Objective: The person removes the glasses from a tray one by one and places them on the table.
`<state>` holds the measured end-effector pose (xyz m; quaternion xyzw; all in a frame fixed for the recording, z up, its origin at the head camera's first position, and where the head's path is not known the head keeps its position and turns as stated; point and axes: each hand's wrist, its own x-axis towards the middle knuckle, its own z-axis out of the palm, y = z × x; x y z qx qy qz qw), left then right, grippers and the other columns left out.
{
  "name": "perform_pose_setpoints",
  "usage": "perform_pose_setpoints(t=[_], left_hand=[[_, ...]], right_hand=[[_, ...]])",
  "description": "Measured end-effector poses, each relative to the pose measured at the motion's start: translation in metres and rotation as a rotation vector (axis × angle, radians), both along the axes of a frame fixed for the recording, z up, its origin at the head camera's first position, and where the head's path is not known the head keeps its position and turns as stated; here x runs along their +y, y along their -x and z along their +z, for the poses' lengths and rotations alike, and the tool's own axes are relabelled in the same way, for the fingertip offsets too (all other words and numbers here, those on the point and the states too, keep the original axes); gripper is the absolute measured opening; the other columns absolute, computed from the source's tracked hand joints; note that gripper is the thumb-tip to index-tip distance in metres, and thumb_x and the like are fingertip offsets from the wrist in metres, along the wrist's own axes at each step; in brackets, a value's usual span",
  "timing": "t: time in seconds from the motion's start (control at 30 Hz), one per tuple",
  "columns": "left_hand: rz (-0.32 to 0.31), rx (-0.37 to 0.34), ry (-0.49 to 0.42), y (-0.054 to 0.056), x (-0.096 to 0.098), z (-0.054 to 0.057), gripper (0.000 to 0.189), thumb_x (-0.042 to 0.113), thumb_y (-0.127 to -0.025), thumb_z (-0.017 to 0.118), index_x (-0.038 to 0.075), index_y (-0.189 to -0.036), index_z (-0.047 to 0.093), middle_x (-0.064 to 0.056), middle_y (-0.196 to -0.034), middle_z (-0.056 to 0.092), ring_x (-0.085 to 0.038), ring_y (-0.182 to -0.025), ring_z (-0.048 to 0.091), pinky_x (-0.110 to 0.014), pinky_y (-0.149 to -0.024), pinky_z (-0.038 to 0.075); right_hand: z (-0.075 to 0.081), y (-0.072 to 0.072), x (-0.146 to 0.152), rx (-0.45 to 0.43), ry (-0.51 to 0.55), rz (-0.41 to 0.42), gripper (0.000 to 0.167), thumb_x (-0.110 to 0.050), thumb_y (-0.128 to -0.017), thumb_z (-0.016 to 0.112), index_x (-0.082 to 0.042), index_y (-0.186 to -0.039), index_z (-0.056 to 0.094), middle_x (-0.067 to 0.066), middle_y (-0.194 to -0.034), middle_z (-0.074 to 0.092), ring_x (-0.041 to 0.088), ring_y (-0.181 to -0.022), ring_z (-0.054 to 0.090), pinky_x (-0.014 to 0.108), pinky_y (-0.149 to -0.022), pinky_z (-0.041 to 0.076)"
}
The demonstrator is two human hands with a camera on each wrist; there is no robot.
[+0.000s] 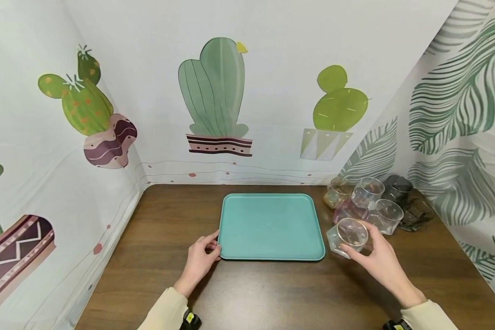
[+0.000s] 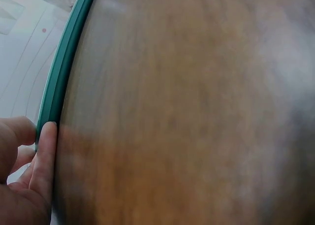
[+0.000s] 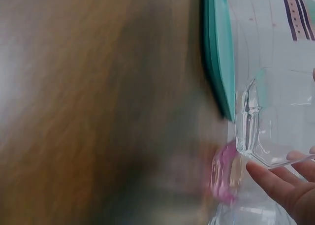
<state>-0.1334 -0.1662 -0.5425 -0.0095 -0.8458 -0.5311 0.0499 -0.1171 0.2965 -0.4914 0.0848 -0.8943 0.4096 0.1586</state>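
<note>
My right hand (image 1: 375, 256) holds a clear faceted glass (image 1: 337, 244), thumb on its near side and fingers on its far side. The glass is beside the right edge of the teal tray (image 1: 268, 227), mouth facing up; its angled clear wall (image 3: 251, 121) shows in the right wrist view. At the tray's left edge, close to the front corner, my left hand (image 1: 202, 256) grips the rim with thumb and fingertips. In the left wrist view its fingertips meet the tray's green side (image 2: 61, 72). The tray lies flat, bearing nothing.
Behind the held glass stand more glasses: an amber one (image 1: 334, 198), a pink one (image 1: 348, 211), clear ones (image 1: 385, 223) and dark grey ones (image 1: 398, 195). A wooden table (image 1: 264, 293) lies below, backed by a cloth (image 1: 272, 91) printed with cacti.
</note>
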Motion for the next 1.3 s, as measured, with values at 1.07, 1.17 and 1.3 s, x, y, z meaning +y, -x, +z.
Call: perform_pose_setpoints(t=[1.07, 1.17, 1.3], left_hand=[[-0.009, -0.015, -0.016, 0.0, 0.001, 0.002, 0.046, -0.007, -0.092, 0.069, -0.002, -0.138, 0.065, -0.011, -0.094, 0.063, -0.017, -0.084, 0.067, -0.021, -0.063, 0.064], [-0.011, -0.014, -0.017, 0.0, 0.001, 0.002, 0.047, -0.007, -0.092, 0.069, -0.002, -0.138, 0.065, -0.011, -0.094, 0.063, -0.017, -0.084, 0.067, -0.021, -0.063, 0.064], [-0.007, -0.01, -0.015, 0.0, 0.001, 0.002, 0.047, -0.008, -0.092, 0.069, -0.002, -0.138, 0.066, -0.01, -0.094, 0.063, -0.016, -0.084, 0.067, -0.021, -0.063, 0.064]], right_hand=[[-0.021, -0.013, 0.044, -0.074, 0.009, -0.115, 0.069, -0.014, -0.085, 0.087, 0.001, -0.14, 0.047, 0.025, -0.134, 0.054, -0.026, -0.106, 0.038, -0.004, -0.074, 0.047], [-0.021, -0.013, 0.044, -0.071, 0.011, -0.115, 0.069, -0.014, -0.085, 0.087, 0.001, -0.14, 0.047, 0.023, -0.133, 0.054, -0.025, -0.106, 0.038, -0.004, -0.074, 0.046], [-0.022, -0.013, 0.045, -0.082, 0.006, -0.109, 0.071, -0.015, -0.085, 0.087, 0.001, -0.141, 0.046, 0.025, -0.133, 0.054, -0.025, -0.104, 0.039, -0.005, -0.074, 0.046]])
